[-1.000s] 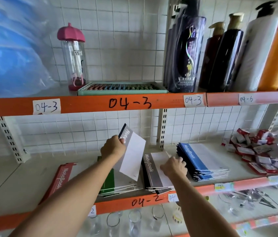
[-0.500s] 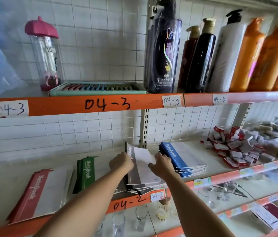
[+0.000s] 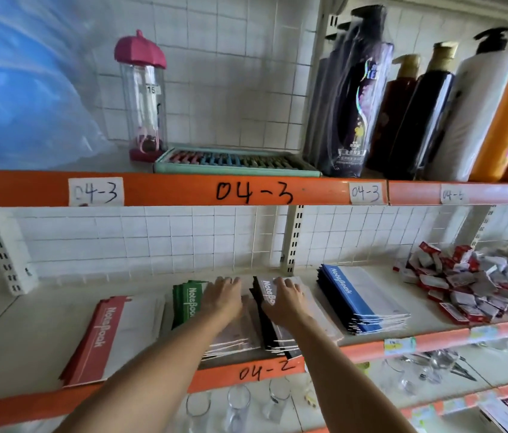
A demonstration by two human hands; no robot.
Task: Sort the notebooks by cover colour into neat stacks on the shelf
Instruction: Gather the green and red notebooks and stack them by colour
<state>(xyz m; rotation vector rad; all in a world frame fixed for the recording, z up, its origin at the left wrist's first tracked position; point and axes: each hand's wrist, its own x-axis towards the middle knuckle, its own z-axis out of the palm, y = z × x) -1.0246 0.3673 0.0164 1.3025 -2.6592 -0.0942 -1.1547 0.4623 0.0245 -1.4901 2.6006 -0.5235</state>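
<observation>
Our left hand (image 3: 224, 296) lies flat, fingers straight, on the green notebook stack (image 3: 188, 303); our right hand (image 3: 285, 300) lies likewise on the black notebook stack (image 3: 269, 334).

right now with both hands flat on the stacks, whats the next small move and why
Probably square up the black stack: its lower edges fan out unevenly toward the shelf lip, unlike the tidier blue stack. The right hand lies on it and the left hand rests on the green stack beside it, so nudging the edges flush looks easy.

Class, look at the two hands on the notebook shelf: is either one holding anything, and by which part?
Nothing is held. The left hand lies flat on the green stack; the right hand presses flat on the black stack.
</observation>
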